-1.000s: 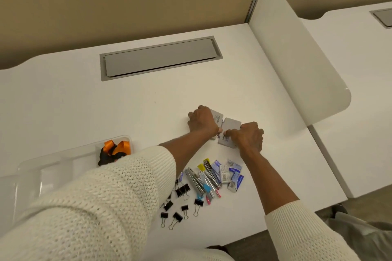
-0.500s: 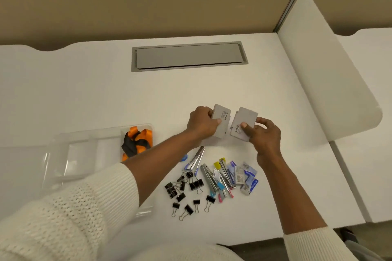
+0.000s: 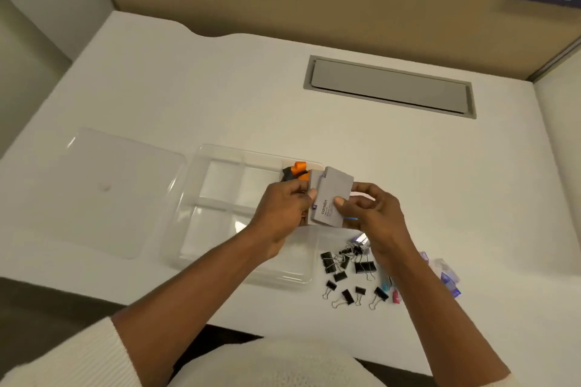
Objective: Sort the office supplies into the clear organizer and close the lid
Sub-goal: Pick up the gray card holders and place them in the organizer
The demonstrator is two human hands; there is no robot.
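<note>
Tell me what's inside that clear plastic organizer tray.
An orange-and-black strap bundle lies in its far right compartment. The left compartments look bare. The left hand and grey card boxes hide the near right part.

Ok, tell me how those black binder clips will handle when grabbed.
The black binder clips lie heaped, wire handles overlapping, so lifting one probably drags neighbours. Their flat-sided bodies likely won't roll; pushed, they should slide on the desk.
</note>
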